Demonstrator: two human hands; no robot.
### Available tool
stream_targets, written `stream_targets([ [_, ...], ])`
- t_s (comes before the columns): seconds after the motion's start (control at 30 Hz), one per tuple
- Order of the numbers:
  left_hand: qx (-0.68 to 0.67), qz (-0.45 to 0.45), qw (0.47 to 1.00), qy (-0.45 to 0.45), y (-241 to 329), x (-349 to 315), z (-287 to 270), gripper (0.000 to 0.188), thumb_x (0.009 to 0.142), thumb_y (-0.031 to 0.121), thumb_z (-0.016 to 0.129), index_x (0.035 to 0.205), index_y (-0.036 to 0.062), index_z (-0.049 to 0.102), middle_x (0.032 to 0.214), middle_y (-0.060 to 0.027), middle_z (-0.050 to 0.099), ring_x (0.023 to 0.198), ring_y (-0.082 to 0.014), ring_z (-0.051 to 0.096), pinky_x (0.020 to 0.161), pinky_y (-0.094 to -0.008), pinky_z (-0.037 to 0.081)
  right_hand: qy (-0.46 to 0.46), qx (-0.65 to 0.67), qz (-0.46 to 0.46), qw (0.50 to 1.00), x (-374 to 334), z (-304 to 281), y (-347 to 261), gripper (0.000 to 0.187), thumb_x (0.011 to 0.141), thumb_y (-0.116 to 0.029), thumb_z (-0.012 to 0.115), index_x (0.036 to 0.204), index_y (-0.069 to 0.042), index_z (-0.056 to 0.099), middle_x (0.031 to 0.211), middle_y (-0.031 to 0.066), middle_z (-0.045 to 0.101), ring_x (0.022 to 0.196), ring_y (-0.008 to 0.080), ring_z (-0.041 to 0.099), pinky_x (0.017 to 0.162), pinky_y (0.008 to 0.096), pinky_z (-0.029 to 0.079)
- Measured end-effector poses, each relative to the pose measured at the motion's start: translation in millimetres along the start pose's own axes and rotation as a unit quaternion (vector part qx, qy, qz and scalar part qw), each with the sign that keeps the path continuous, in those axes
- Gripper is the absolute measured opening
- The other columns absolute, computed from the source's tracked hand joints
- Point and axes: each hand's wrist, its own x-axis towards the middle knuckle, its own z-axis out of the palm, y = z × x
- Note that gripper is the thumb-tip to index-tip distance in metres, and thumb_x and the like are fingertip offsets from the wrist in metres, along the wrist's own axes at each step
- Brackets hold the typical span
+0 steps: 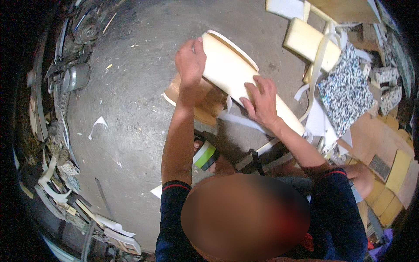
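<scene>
A long, pale cream piece that looks like foam [227, 65] lies slantwise in front of me. It crosses a brown board with curved, white-edged sides [205, 102], which shows on both sides of it. My left hand [190, 63] is closed at the far left end of the foam, fingers together along its edge; their tips are partly hidden. Lower down, my right hand [263, 101] rests on the foam with its fingers spread and slightly bent. A loose white strip [244, 122] hangs below the foam.
At the right lie cream foam blocks [312, 43], a speckled blue-and-white foam slab [347, 89] and flat brown boards [366, 135]. A metal pot [77, 77] and scrap line the left side. My sandalled foot [206, 156] is below the board, and white scraps [98, 125] dot the floor.
</scene>
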Motion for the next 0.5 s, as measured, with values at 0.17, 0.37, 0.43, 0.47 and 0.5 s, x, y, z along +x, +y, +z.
stream_targets([
  [0.17,0.117,0.006,0.993,0.009,8,-2,0,0.043,0.1,0.041,0.055,0.114,0.0038,0.071,0.113,-0.0243,0.07,0.104,-0.0452,0.066,0.09,-0.0511,0.051,-0.034,-0.034,-0.03,0.998,1,-13,-12,0.073,0.077,-0.045,0.079,0.135,-0.008,0.055,0.147,0.0301,0.038,0.126,0.048,0.042,0.108,0.064,0.031],
  [0.37,0.077,0.022,0.996,-0.039,4,-16,-18,0.052,0.096,0.042,0.064,0.117,-0.0045,0.063,0.112,-0.0263,0.064,0.11,-0.0431,0.06,0.094,-0.0523,0.05,-0.086,-0.07,0.005,0.994,15,-17,-26,0.073,0.076,-0.035,0.081,0.139,-0.01,0.054,0.153,0.0306,0.033,0.131,0.0513,0.038,0.107,0.0611,0.031],
  [0.43,0.076,0.007,0.997,-0.031,7,-26,-23,0.055,0.094,0.039,0.067,0.127,-0.0053,0.058,0.123,-0.0279,0.059,0.116,-0.0437,0.056,0.097,-0.0523,0.049,-0.096,-0.069,0.01,0.993,16,-18,-28,0.073,0.075,-0.031,0.081,0.139,-0.009,0.054,0.155,0.0307,0.031,0.132,0.0515,0.037,0.107,0.0594,0.032],
  [0.47,0.061,0.012,0.998,-0.019,9,-32,-25,0.059,0.092,0.037,0.07,0.129,-0.0062,0.055,0.125,-0.0286,0.056,0.118,-0.0446,0.054,0.099,-0.0523,0.046,-0.108,-0.075,0.015,0.991,16,-19,-27,0.076,0.073,-0.029,0.082,0.14,-0.009,0.053,0.156,0.0304,0.03,0.132,0.0506,0.037,0.106,0.0587,0.033],
  [0.5,0.039,0.024,0.999,0.003,12,-37,-25,0.063,0.09,0.034,0.073,0.132,-0.0072,0.052,0.127,-0.0293,0.054,0.119,-0.0454,0.052,0.102,-0.0523,0.043,-0.113,-0.077,0.013,0.991,16,-19,-27,0.077,0.072,-0.029,0.083,0.14,-0.009,0.053,0.156,0.0303,0.03,0.132,0.0503,0.037,0.106,0.0587,0.033],
])
